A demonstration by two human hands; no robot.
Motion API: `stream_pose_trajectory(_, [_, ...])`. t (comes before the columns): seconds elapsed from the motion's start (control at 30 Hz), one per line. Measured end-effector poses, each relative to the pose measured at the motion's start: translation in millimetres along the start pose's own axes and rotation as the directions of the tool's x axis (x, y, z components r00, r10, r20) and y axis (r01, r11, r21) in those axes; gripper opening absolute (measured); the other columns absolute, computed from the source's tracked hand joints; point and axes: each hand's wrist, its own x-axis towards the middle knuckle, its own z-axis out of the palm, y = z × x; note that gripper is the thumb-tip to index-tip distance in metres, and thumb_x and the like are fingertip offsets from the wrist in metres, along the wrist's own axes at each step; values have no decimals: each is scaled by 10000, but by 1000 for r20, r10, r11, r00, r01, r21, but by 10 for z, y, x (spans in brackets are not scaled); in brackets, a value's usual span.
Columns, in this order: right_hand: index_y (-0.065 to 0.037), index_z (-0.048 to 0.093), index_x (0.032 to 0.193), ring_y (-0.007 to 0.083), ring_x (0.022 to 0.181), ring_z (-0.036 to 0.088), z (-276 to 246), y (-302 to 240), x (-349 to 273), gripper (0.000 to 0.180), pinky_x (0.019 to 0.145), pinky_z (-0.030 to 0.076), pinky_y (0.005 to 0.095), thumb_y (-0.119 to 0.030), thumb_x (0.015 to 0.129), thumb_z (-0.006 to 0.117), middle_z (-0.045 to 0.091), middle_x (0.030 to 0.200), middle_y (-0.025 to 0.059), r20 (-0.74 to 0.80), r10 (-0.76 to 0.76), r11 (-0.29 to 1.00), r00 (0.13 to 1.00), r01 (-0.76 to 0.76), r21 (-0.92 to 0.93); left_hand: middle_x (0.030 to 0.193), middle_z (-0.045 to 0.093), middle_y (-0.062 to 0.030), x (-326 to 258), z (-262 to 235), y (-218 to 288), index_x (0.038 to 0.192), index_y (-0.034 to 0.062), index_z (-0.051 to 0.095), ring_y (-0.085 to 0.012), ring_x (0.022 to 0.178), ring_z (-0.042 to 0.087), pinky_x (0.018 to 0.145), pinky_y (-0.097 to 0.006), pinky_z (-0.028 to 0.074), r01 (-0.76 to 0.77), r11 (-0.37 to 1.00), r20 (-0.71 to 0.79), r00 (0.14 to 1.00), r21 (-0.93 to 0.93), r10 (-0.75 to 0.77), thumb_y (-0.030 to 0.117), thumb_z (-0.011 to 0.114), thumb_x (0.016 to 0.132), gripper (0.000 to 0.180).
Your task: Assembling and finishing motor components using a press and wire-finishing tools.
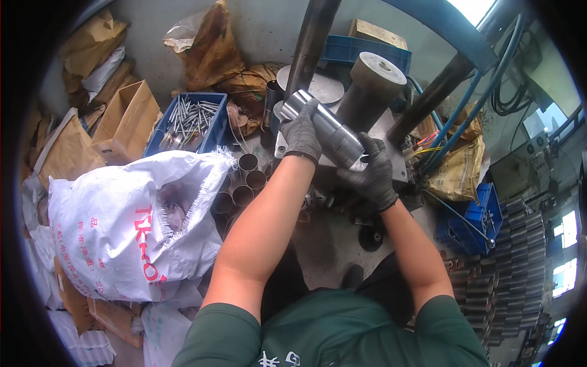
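Up front, both gloved hands clamp one steel tube (pixel 323 129), held slantwise over a grey machine plate (pixel 394 160). The left hand (pixel 301 133) wraps its upper end, fingers curled over the top; the right hand (pixel 372 176) grips the lower end from beneath. Just left of the forearm, short tubes (pixel 244 183) spill from a white sack (pixel 122 226). Behind it sits a blue crate (pixel 211 137) of thin rods (pixel 189 119). A grey roller (pixel 373 85) stands just beyond the tube.
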Motion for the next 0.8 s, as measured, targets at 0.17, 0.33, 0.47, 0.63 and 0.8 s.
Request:
stream_pose_trajectory(0.17, [-21, 547, 1332, 388, 1050, 611, -213, -179, 118, 869, 905, 524, 471, -276, 567, 872, 582, 1159, 225, -47, -223, 967, 974, 215, -139, 1107, 648, -103, 42, -69, -22, 1271, 26, 574, -249, 1002, 649, 890, -421, 572, -43, 990, 190, 980, -132, 67, 243, 847, 817, 573])
stream_pose_trajectory(0.33, [-41, 503, 1362, 429, 1056, 587, -270, -279, 166, 886, 911, 504, 517, -220, 564, 843, 574, 1150, 232, -88, -368, 913, 926, 341, -224, 1183, 604, -112, 112, -77, -44, 1361, 105, 486, -266, 1063, 642, 885, -423, 571, 16, 959, 214, 976, -282, 47, 268, 745, 915, 541])
stream_pose_trajectory(0.47, [-49, 488, 1391, 324, 1132, 608, -414, -244, 30, 825, 948, 533, 445, -107, 650, 846, 597, 1216, 166, -26, -98, 968, 995, 101, 228, 1295, 554, -165, 119, -103, 245, 1402, 136, 459, -368, 1129, 620, 906, -535, 584, 357, 769, 447, 889, -530, -104, 498, 601, 963, 587])
stream_pose_trajectory(0.63, [-9, 424, 1432, 202, 1156, 614, -732, 136, 360, 742, 936, 548, 360, -63, 793, 797, 612, 1241, 127, 86, 189, 307, 978, -142, 941, 1320, 570, -157, 242, -140, 340, 1408, 133, 456, -332, 1215, 607, 1025, -526, 539, 330, 798, 441, 893, -504, -92, 609, 583, 894, 712])
stream_pose_trajectory(0.8, [-41, 519, 1346, 176, 992, 621, -735, 248, 1172, 536, 884, 510, 337, -151, 868, 736, 621, 1151, 69, -221, 267, 593, 938, 21, 805, 1335, 547, -170, 99, -171, 299, 1421, 84, 438, -350, 1219, 582, 1063, -527, 479, 636, 578, 647, 727, -511, -228, 706, 570, 875, 839])
